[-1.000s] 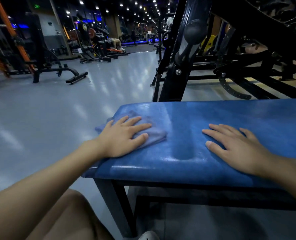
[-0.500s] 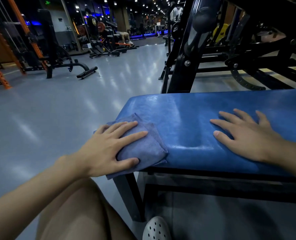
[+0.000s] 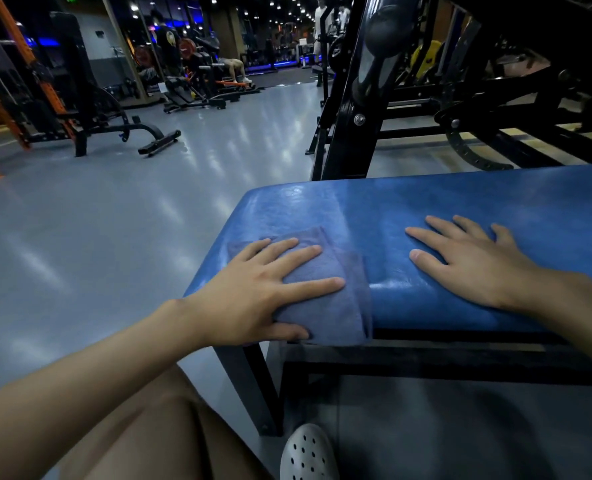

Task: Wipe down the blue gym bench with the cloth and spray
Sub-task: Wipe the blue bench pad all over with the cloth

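left hand is flat on the cloth, fingers spread wide and pointing right across it, palm pressing it into the near left corner of the bench. the thumb hooks down over the front edge where the cloth drapes over the pad's lip. forearm comes in low from the bottom left, wrist pretty much straight. right hand lies palm down on bare blue vinyl a bit to the right of the cloth, fingers splayed and aimed left, holding nothing, just planted there. the two hands are apart, with a strip of shiny pad between them. a knee sits under the left arm and a white holey shoe pokes out by the bench's black leg. can't see any spray bottle.
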